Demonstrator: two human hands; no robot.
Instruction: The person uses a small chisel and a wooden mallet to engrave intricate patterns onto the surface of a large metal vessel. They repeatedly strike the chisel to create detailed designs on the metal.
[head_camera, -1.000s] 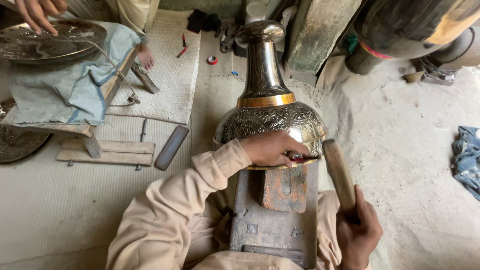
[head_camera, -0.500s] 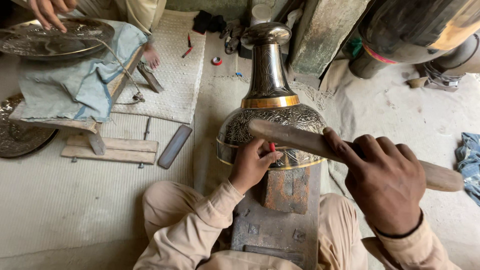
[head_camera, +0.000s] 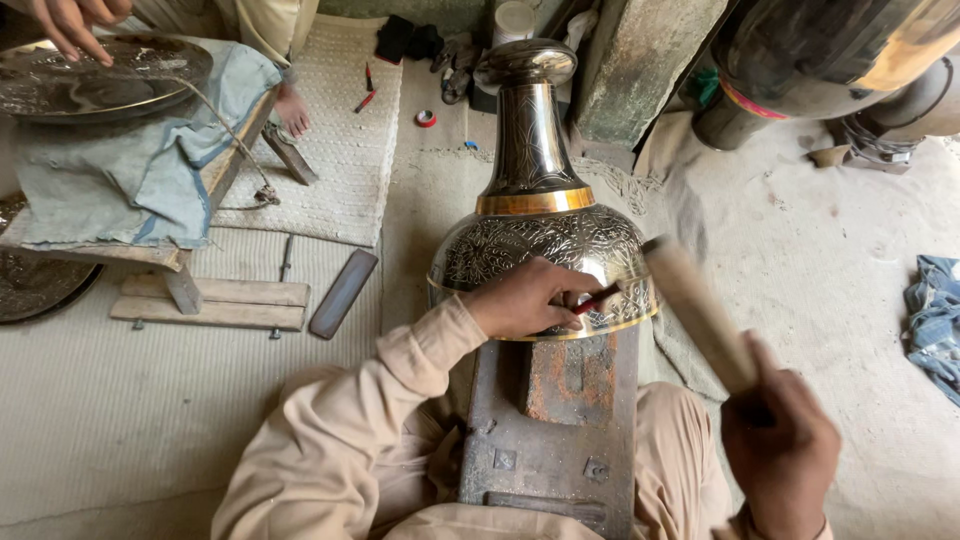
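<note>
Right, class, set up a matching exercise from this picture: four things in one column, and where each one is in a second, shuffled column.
Things:
1. engraved metal vessel
2. wooden mallet
3. small red tool
4. blue cloth

Places:
A. in the right hand
B. draped over the low wooden bench at the left
C. lying on the rusty iron block
D. in the left hand, against the vessel's band

Pairs: 1-C, 2-A, 3-D, 4-B
</note>
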